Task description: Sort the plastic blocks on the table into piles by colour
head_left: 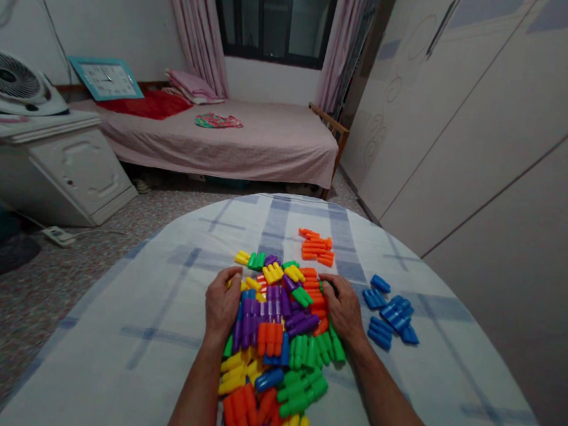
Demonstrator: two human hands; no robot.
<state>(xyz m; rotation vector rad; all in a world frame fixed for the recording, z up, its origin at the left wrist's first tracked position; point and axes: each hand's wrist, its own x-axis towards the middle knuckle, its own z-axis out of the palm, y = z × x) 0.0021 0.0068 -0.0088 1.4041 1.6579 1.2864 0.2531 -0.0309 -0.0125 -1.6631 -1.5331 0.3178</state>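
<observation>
Left hand point(222, 303): palm down at the heap's 9 o'clock edge, fingers curled over yellow and purple pieces; whether it grips any, I cannot tell.
Right hand point(344, 309): palm down at 3 o'clock, fingers curved over orange and green pieces; any grip is likewise unclear.
Heap of plastic building blocks point(276, 346): mixed colours, spread between and below both hands.
Orange blocks point(317, 248): a small separate group at 12 o'clock from the heap.
Blue blocks point(389, 315): a separate group at 3 o'clock, just beyond the right hand.
Checked tablecloth point(126, 332): beneath everything.
Bed point(220, 146): well beyond, at 12 o'clock.
</observation>
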